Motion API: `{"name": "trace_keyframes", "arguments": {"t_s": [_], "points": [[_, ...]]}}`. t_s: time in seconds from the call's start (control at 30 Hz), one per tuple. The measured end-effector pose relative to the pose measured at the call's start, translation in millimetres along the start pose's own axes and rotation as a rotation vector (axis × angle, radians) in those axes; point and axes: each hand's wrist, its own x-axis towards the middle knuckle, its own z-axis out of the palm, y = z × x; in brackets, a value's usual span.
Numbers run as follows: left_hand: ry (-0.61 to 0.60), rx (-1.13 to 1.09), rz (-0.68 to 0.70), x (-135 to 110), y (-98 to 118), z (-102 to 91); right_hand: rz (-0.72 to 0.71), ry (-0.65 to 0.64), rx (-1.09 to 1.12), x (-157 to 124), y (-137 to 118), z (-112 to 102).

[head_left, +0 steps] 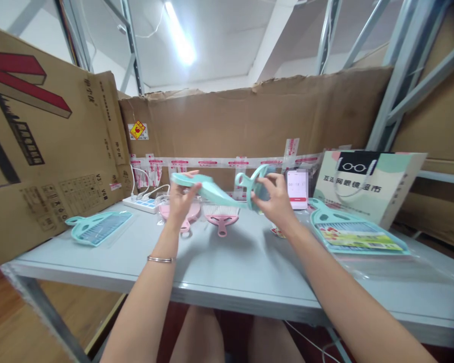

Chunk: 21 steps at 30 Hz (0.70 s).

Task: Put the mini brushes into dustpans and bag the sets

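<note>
My left hand [183,196] grips a mint-green dustpan [215,192], seen nearly edge-on and tilted above the table. In my right hand [274,199] is a mint-green hand brush [252,187] with a looped handle end and bluish bristles, its fingers closed around it. The brush and the dustpan meet or overlap in the view; I cannot tell whether they touch. Behind and below them, a pink brush [222,220] with white bristles lies on the table [227,267], beside a pink dustpan [191,214] partly hidden by my left hand.
A mint dustpan set [104,227] in clear plastic lies at left, and a labelled one [357,237] at right. A power strip [140,202], a phone [297,189] and a paper bag [363,186] stand along the back. Cardboard walls [227,126] enclose the table.
</note>
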Motion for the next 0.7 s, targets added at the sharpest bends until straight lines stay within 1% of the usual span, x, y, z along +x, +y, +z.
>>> {"name": "trace_keyframes", "arguments": {"t_s": [0.03, 0.07, 0.1, 0.13, 0.17, 0.23, 0.3, 0.4, 0.47, 0.53, 0.6, 0.67, 0.7], "points": [[0.148, 0.118, 0.066, 4.6, -2.8, -10.8, -0.012, 0.027, 0.005, 1.2, 4.5, 1.7], [0.247, 0.25, 0.116, 8.5, -6.5, -20.7, -0.037, 0.009, 0.004, 1.8, 8.1, 5.4], [0.291, 0.392, 0.144, 11.4, -10.9, -29.0, -0.072, -0.052, -0.004, 1.5, 10.6, 11.3], [0.276, 0.537, 0.148, 13.2, -15.9, -35.2, -0.112, -0.141, -0.018, 0.6, 11.8, 19.1], [0.219, 0.673, 0.128, 14.1, -21.0, -39.3, -0.15, -0.244, -0.035, -0.9, 12.1, 28.4], [0.062, 0.893, 0.038, 13.3, -30.4, -41.9, -0.196, -0.428, -0.066, -4.9, 10.8, 48.6], [-0.077, 1.02, -0.085, 10.9, -37.9, -40.7, -0.195, -0.552, -0.079, -9.4, 9.9, 66.6], [-0.214, 1.053, -0.248, 7.7, -46.2, -40.7, -0.156, -0.694, -0.039, -16.5, 13.3, 84.2], [-0.265, 1.031, -0.333, 6.5, -51.2, -43.8, -0.151, -0.778, -0.006, -20.5, 17.5, 89.2], [-0.284, 1.027, -0.399, 6.0, -55.5, -48.3, -0.15, -0.796, 0.026, -21.8, 21.8, 87.9], [-0.285, 1.045, -0.443, 6.2, -57.6, -51.9, -0.128, -0.729, 0.085, -19.8, 27.2, 77.2], [-0.262, 1.08, -0.45, 7.0, -56.5, -52.9, -0.052, -0.603, 0.134, -16.7, 37.9, 53.7], [-0.235, 1.099, -0.435, 7.8, -54.6, -52.0, 0.014, -0.526, 0.128, -16.2, 46.6, 36.6]]}}
